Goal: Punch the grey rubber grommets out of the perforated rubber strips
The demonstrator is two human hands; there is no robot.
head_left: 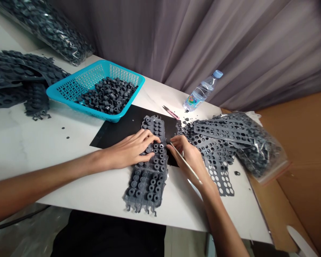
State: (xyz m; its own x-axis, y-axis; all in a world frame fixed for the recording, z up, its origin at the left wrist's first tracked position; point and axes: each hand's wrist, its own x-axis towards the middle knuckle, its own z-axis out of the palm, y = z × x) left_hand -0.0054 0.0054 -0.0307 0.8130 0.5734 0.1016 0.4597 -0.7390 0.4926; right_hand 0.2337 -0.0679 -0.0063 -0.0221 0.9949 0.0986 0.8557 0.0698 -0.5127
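Note:
A dark grey moulded rubber sheet [147, 178] with rows of round hollow plugs lies lengthwise in front of me, its far part on a black mat [117, 125]. My left hand [135, 148] rests on the sheet's left side, thumb and fingers apart and pressed down among the plugs. At the right edge of the sheet is my right hand [187, 153], its fingers closed round a thin white stick-like tool [187, 164]. The tool slants back over the wrist; its working tip is hidden by the fingers.
A blue basket [96, 112] of loose grey plugs stands back left, beside stacked rubber sheets [13, 75] and a filled plastic bag [56, 32]. Pink-handled snips [171, 113] and a water bottle [200, 92] lie behind. Punched-out sheets [219, 142] and another bag [264, 153] are right.

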